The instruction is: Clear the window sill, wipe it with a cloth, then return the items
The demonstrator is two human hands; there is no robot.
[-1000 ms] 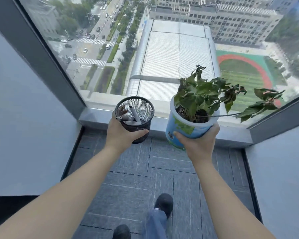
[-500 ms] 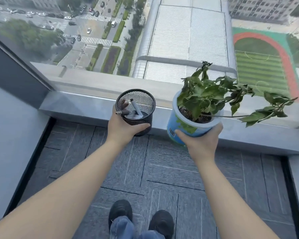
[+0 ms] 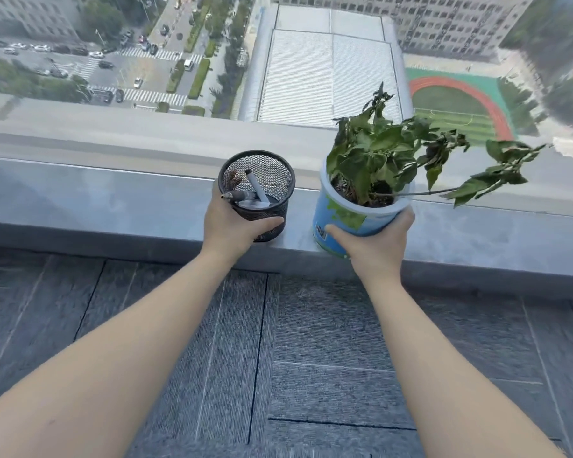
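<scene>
Now both hands are full, held out over the window sill (image 3: 113, 200); the left hand (image 3: 227, 226) grasps a black mesh pen holder (image 3: 257, 193) from its near-left side, thumb across the front of the mesh and fingers hidden round the back; the holder sits tilted toward the camera, its base at the sill's front edge, though whether it touches the sill or hangs just above it I cannot tell; inside lie a grey marker (image 3: 257, 190) leaning up the wall and a dark pen (image 3: 237, 195) whose tip pokes over the rim by the thumb; the right hand (image 3: 374, 241) grips a blue and white plastic pot (image 3: 341, 216) from below and behind, thumb pressed beside a barcode on the label; this pot also tilts toward the camera, over the sill's front edge, just to the right of the pen holder and apart from it; a leafy green plant (image 3: 377, 153) grows from dark soil in the pot, one long stem reaching out to the right; the grey sill runs bare along its left stretch, a window (image 3: 311, 61) behind it showing streets, a roof and a sports field far below; dark grey carpet tiles (image 3: 278, 358) cover the floor beneath both bare forearms.
</scene>
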